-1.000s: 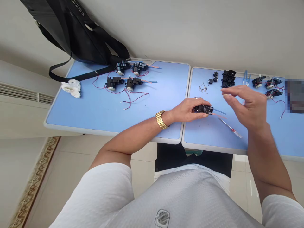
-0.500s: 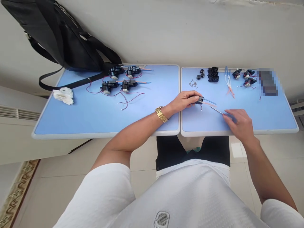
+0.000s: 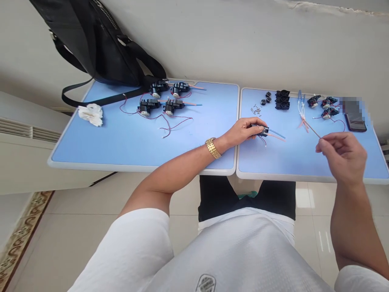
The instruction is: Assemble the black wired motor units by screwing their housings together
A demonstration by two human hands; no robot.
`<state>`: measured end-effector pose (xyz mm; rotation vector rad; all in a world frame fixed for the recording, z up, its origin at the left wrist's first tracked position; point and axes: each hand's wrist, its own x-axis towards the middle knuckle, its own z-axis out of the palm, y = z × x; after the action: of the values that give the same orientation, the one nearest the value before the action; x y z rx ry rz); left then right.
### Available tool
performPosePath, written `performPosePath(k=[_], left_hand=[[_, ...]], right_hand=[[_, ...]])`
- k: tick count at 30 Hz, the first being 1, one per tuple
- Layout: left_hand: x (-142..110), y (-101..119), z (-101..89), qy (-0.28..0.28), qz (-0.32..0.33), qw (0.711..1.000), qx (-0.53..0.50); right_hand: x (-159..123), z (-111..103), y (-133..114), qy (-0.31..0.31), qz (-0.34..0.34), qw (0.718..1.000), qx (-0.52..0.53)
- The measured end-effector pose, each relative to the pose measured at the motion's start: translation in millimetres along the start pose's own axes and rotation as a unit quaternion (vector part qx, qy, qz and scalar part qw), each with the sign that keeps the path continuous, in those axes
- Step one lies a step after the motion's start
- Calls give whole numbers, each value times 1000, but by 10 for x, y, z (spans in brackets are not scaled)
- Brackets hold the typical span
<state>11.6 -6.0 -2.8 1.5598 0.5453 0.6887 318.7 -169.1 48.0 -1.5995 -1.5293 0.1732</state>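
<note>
My left hand (image 3: 246, 132) is closed around a small black motor assembly (image 3: 263, 131) on the right-hand table. A thin blue strip and a pinkish-orange one stick out of it to the right, and a dark red wire end hangs below. Part of the assembly is hidden under my fingers. My right hand (image 3: 343, 156) grips a screwdriver (image 3: 313, 129), raised above the table's front right part. Its slim shaft points up and left, overlapping in view a bundle of blue, white and orange strips (image 3: 300, 106). The screwdriver's handle is hidden in my fingers.
Behind my left hand lie loose screws (image 3: 255, 110), small round black parts (image 3: 266, 99) and black housings (image 3: 282, 99). More motor assemblies (image 3: 330, 113) and a phone (image 3: 356, 121) are at right. Wired assemblies (image 3: 173, 106), crumpled tissue (image 3: 91, 114) and a black bag (image 3: 112, 52) occupy the left table.
My right hand came down to the screwdriver lying on the table, took hold of it and lifted it to the right. My left hand kept the motor assembly, its thumb now across the top.
</note>
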Motion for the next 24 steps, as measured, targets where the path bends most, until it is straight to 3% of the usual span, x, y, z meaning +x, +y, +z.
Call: performPosePath(k=[3, 6, 10, 15, 20, 24], left_hand=[[-3, -32, -19, -10, 12, 999, 34], [-8, -75, -28, -14, 23, 998, 64], [-20, -106, -39, -8, 27, 998, 62], [-32, -101, -59, -11, 43, 997, 65], [-46, -119, -61, -16, 49, 996, 73], [-53, -145, -56, -17, 54, 996, 75]], right_hand=[[348, 198, -241, 48, -30, 994, 96], [716, 506, -469, 15, -69, 975, 209], [1028, 838, -601, -74, -101, 958, 260], [972, 1034, -516, -69, -90, 961, 251], [765, 1062, -511, -76, -167, 952, 247], [715, 1039, -570, -87, -186, 960, 192]])
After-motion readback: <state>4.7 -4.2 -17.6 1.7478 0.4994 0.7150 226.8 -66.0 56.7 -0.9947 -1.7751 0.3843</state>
